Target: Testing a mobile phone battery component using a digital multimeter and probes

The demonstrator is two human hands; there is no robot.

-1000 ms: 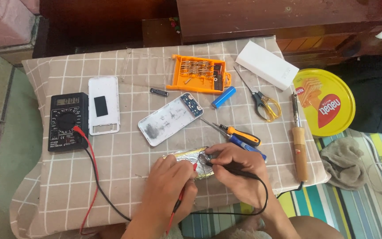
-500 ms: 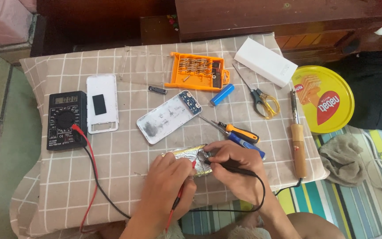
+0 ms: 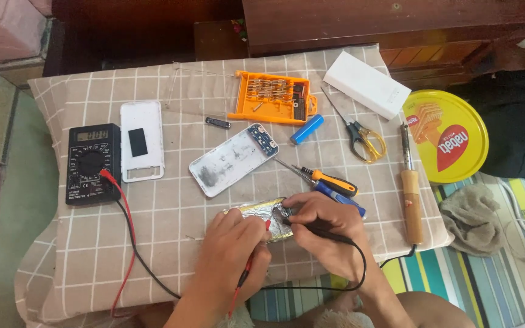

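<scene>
My left hand (image 3: 233,244) grips a red probe (image 3: 247,274) and my right hand (image 3: 323,226) grips a black probe (image 3: 325,231). Both tips press on a silver foil-wrapped battery pack (image 3: 261,210) lying between the hands near the front of the cloth. Red and black leads (image 3: 130,226) run left to a black multimeter (image 3: 93,163). Just behind the hands lies an open white device shell with a blue circuit board (image 3: 233,159). A white back cover (image 3: 141,148) rests beside the meter.
On the checked cloth (image 3: 80,255) sit an orange bit case (image 3: 273,97), blue cylindrical cell (image 3: 307,129), two screwdrivers (image 3: 332,182), yellow scissors (image 3: 363,136), wooden-handled soldering iron (image 3: 412,194), white box (image 3: 366,84). A yellow round tin (image 3: 448,135) and grey rag (image 3: 470,218) lie at right.
Both hands stay on the foil pack with the probes; only slight shifts of the fingers and of the camera.
</scene>
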